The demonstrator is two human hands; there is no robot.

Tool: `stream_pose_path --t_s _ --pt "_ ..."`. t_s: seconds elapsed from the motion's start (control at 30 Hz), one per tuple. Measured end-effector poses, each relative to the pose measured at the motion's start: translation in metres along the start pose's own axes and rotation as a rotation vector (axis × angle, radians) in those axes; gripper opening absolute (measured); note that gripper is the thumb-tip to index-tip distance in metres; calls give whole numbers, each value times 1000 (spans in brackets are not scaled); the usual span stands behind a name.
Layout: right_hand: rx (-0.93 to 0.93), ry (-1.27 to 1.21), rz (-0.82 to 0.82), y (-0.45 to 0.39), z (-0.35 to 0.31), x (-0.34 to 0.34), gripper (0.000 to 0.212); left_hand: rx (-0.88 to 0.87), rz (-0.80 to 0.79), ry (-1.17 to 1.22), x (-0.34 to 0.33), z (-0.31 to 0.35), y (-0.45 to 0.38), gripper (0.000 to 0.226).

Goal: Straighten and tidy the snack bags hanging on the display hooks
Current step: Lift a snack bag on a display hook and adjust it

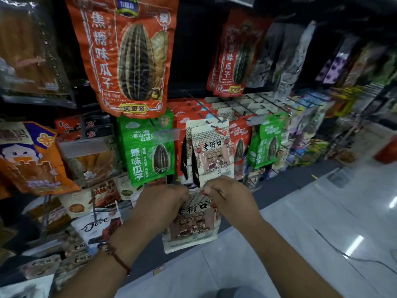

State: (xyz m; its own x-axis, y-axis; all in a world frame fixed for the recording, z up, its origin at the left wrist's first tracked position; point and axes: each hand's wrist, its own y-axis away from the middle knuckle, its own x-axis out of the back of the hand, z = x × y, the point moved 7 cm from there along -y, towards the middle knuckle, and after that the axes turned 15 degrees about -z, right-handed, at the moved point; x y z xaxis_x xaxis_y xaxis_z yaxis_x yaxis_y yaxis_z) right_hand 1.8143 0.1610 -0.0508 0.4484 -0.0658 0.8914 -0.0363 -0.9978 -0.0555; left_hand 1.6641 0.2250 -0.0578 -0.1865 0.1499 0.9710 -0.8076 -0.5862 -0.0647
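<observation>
Pinching the top edge of a glossy cream flat plastic snack bag with a tiled-roof print [193, 224], left hand [160, 204] and right hand [228, 197] curl fingers tightly on its upper corners; bag hangs below the fingertips, tilted, off the hooks. Just above the fingers, matching cream hanging bags [211, 151] on a thin black wire hook [206, 111]. Shiny pale tiled floor [322, 222] opens right of the fingers

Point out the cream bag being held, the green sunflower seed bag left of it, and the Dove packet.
cream bag [193, 224], head view, on its printed front below the hands.
green sunflower seed bag [148, 151], head view, on the middle of its front.
Dove packet [96, 224], head view, on the white lettered part.
</observation>
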Motion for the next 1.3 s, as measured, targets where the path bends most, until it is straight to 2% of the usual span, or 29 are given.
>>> stream_pose_path --t_s 0.1,0.13,0.2,0.4,0.63,0.7,0.8,0.97,1.1,1.2,1.3 --pt "16 -4 41 15 20 25 37 -35 46 -48 5 30 -22 19" --pt "20 -15 41 19 31 32 35 -45 62 -61 5 41 -29 19" --pt "18 -25 35 27 56 45 16 -50 67 -104 4 63 -44 18" --pt "98 80 -51 40 131 87 33 32 94 -188 -8 136 -95 19" --pt "283 143 -29 34 192 130 28 133 149 -224 -18 202 -137 21" --pt "322 185 -23 27 198 138 27 148 137 -252 -20 207 -147 24" --pt "342 258 -38 15 202 148 39 183 123 -315 -23 200 -165 20" --pt "249 344 -114 -6 221 154 56 137 156 -294 -20 186 -191 17" --pt "150 267 -155 -30 248 160 53 101 160 -294 -17 175 -213 26" --pt "91 168 -141 -56 268 169 53 137 152 -309 -14 171 -229 30" --pt "48 173 -110 -90 289 179 50 149 158 -314 -13 170 -248 37"
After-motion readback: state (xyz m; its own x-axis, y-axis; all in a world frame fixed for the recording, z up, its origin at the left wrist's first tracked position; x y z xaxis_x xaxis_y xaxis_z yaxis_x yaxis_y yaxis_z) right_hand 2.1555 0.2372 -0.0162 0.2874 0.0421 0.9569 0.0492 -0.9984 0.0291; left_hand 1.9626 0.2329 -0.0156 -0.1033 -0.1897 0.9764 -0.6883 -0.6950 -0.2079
